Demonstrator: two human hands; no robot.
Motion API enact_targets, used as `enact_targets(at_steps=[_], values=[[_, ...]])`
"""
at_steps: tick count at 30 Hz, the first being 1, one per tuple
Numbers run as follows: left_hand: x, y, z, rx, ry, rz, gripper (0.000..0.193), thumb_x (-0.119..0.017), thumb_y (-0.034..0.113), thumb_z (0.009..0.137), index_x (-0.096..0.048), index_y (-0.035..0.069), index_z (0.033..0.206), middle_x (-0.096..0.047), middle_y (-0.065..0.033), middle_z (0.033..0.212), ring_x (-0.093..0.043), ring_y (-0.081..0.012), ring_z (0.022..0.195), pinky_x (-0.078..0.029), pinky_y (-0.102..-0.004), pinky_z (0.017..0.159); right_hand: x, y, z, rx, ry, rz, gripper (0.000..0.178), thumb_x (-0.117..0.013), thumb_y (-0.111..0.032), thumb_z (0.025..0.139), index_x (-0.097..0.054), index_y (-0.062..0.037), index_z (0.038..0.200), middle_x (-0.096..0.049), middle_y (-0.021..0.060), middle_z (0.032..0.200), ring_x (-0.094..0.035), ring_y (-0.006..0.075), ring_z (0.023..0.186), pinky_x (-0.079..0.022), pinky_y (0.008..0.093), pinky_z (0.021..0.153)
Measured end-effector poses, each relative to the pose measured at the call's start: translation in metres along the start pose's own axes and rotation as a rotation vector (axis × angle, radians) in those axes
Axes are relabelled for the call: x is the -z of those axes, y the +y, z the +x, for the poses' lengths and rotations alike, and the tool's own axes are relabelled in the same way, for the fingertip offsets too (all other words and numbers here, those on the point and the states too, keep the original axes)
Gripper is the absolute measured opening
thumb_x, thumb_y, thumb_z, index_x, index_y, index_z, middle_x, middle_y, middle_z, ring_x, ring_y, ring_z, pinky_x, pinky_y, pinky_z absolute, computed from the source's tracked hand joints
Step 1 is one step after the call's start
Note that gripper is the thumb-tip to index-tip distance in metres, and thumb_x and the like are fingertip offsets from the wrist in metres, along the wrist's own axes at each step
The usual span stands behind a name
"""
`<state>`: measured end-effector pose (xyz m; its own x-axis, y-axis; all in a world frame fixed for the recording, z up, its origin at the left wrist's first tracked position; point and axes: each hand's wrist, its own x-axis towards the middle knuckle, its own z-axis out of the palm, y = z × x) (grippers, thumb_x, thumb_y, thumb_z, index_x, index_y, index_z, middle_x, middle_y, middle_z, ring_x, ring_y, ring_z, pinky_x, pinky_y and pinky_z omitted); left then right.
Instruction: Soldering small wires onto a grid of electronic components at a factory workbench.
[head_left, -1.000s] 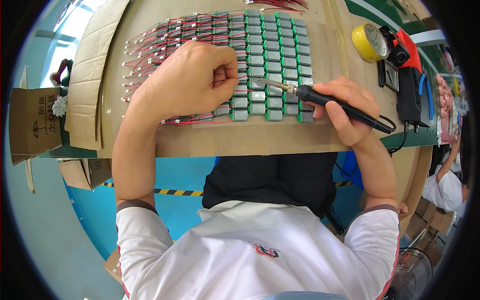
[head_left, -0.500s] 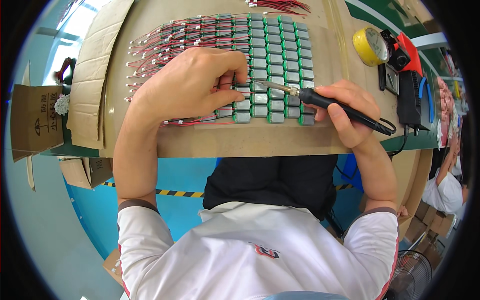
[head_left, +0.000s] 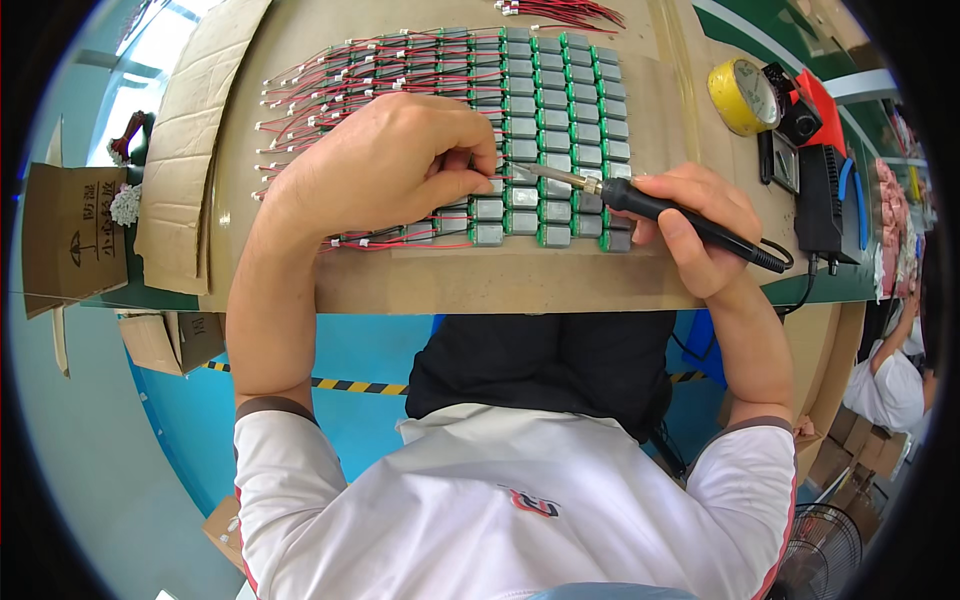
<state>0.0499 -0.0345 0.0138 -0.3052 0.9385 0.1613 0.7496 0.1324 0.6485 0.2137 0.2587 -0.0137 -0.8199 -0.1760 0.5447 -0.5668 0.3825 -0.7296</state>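
My right hand [head_left: 695,222] grips a black-handled soldering iron [head_left: 690,222] like a pen, its metal tip angled left over the rows of small grey blocks with green edges [head_left: 552,140]. Close to that tip, my left hand [head_left: 410,155] has thumb and forefinger pinched together on a thin wire, most of which the fingers hide. Red and black wires with white plugs [head_left: 330,85] fan out leftward from the blocks, partly under my left hand. Whether the iron's tip touches a block or hovers just above it, I cannot tell.
A cardboard sheet [head_left: 205,130] lies on the left. On the right are a yellow tape roll [head_left: 742,96], a black box-shaped unit [head_left: 822,195] and blue-handled pliers [head_left: 853,200]. More red wires [head_left: 565,12] lie at the far edge. A person [head_left: 890,380] is at far right.
My left thumb and forefinger have drawn slightly closer together. The soldering iron's tip remains at nearly the same spot among the blocks.
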Motion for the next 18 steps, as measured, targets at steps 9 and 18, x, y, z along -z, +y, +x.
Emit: enact_targets(at_steps=[9, 18], values=[[-0.0032, 0.0028, -0.0006, 0.032, 0.021, 0.076, 0.013, -0.075, 0.004, 0.087, -0.064, -0.001, 0.092, -0.061, -0.0117, 0.082, -0.061, -0.0291, 0.073, -0.052, -0.0388, 0.067, 0.0014, -0.0001, 0.0015, 0.022, -0.025, -0.017, 0.028, -0.065, 0.004, 0.087, -0.075, 0.0092, 0.112, -0.074, 0.0143, 0.080, -0.071, 0.0173, 0.065, -0.055, 0.0270, 0.059], [-0.0035, 0.0051, -0.0013, 0.031, 0.015, 0.102, 0.015, -0.075, 0.004, 0.085, -0.063, -0.001, 0.091, -0.060, -0.0139, 0.083, -0.062, -0.0324, 0.075, -0.052, -0.0410, 0.068, 0.0015, -0.0014, 0.0033, 0.058, -0.063, -0.031, 0.028, -0.065, 0.004, 0.086, -0.075, 0.0095, 0.112, -0.073, 0.0132, 0.077, -0.070, 0.0179, 0.064, -0.054, 0.0274, 0.058]])
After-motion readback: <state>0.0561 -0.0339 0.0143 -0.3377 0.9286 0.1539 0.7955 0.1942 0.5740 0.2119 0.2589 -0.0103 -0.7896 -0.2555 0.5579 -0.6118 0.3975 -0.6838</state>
